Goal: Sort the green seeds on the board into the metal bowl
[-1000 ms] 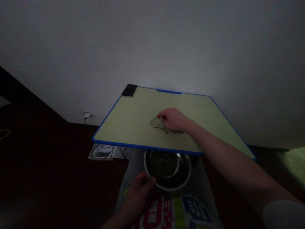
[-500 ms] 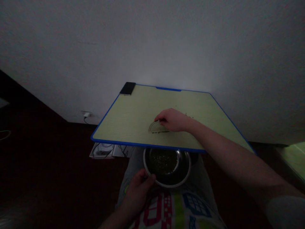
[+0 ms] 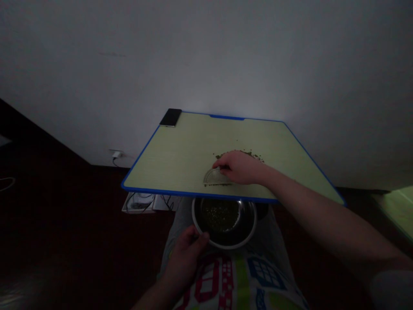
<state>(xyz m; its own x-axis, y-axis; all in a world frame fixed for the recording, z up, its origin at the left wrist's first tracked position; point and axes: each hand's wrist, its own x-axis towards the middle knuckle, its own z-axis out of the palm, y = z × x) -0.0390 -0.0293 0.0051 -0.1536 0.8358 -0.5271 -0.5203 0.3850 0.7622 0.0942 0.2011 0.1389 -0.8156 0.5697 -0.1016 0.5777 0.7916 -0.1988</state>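
My right hand [image 3: 240, 167] rests on a pale green table [image 3: 180, 150] with a blue rim, fingers closed on a clear half-round protractor [image 3: 213, 176] that stands near the table's front edge. A line of small dark grains lies along the protractor's straight edge, and more grains [image 3: 240, 153] are scattered just behind my hand. My left hand [image 3: 185, 254] grips the near-left rim of a metal bowl [image 3: 248, 234] held just below the table's front edge, above my lap. The bowl has dark grains in its bottom.
A black phone [image 3: 171, 117] lies on the table's far left corner. A white wall stands behind the table. A wall plug [image 3: 116, 154] and a white power strip with cables [image 3: 140, 202] sit on the dark floor to the left. The room is dim.
My right hand has dragged the protractor towards the table's front edge, pushing grains along; a trail of grains now shows behind the hand. The left hand still holds the bowl.
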